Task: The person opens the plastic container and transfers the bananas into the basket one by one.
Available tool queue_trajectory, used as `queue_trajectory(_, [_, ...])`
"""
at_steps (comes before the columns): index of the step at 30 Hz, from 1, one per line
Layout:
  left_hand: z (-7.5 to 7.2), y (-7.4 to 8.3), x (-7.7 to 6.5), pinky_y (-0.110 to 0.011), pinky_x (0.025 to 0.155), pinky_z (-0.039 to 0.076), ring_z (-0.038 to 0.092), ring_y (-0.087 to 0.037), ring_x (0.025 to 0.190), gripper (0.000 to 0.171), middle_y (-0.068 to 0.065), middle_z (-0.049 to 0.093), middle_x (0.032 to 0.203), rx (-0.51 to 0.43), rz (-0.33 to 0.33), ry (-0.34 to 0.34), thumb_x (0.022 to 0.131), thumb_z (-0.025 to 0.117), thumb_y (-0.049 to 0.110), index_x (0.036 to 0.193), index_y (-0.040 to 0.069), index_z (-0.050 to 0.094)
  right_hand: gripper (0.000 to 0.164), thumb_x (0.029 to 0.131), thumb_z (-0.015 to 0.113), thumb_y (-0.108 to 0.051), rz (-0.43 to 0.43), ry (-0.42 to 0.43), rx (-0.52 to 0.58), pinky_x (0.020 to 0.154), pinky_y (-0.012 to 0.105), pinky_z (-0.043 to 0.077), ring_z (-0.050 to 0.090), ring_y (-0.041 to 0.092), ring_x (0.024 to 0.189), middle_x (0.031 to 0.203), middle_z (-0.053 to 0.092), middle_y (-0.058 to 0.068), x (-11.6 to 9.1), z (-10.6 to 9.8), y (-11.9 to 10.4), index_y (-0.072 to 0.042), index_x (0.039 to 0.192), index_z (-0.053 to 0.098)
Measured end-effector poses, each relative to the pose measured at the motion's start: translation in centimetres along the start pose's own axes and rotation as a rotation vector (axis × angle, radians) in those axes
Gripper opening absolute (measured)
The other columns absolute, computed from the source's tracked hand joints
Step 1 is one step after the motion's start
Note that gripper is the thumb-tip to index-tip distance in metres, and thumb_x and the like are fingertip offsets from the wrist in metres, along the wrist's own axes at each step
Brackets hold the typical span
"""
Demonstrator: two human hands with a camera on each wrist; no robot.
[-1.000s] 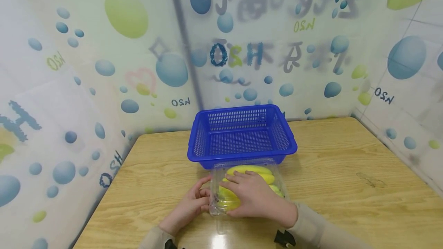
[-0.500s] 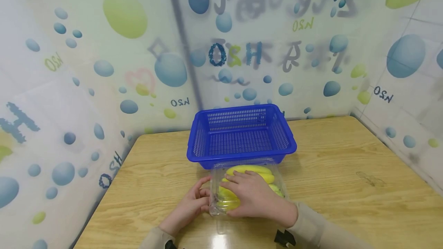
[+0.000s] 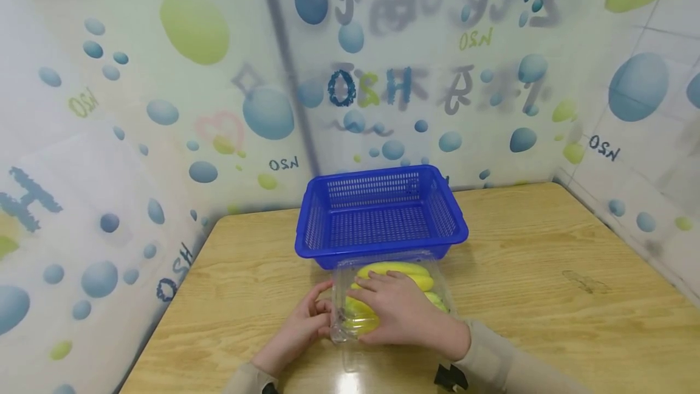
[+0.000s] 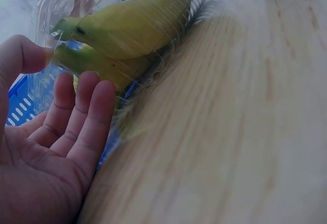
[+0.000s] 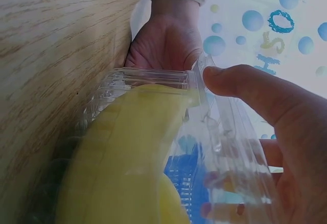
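Note:
A clear plastic clamshell box (image 3: 341,297) holding yellow bananas (image 3: 394,269) lies on the table in front of the basket. My right hand (image 3: 401,309) rests on its lid with fingers spread. In the right wrist view, the thumb (image 5: 230,78) lies along the lid's edge, and fingertips show through the clear plastic. Beside the box's left end is my left hand (image 3: 301,324), its index finger reaching the corner. The left wrist view shows the thumb (image 4: 28,55) at the box's edge, the other fingers loosely bent, and green banana stems inside.
Just behind the box stands a blue perforated plastic basket (image 3: 383,224) with nothing in it. A wooden table (image 3: 536,272) carries both. Patterned wall covering (image 3: 465,78) with blue and green dots closes in the back and sides.

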State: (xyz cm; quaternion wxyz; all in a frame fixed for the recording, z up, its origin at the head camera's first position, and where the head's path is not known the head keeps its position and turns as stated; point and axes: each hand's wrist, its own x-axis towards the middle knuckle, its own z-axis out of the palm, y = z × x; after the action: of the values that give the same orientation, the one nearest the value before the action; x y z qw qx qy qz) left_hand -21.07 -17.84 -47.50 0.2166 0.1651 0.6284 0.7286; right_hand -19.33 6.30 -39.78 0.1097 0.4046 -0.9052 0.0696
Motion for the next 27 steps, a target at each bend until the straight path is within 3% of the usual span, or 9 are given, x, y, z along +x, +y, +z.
queue_trajectory(27, [0.07, 0.13, -0.05, -0.029, 0.069, 0.054, 0.058, -0.012, 0.08, 0.078, -0.004, 0.054, 0.093, 0.003, -0.007, 0.003, 0.081, 0.047, -0.011, 0.149, 0.0, 0.012, 0.068, 0.073, 0.071, -0.06, -0.032, 0.048, -0.04, 0.095, 0.049, 0.046, 0.055, 0.028, 0.121, 0.131, 0.06, 0.003, -0.12, 0.01, 0.06, -0.02, 0.128, 0.063])
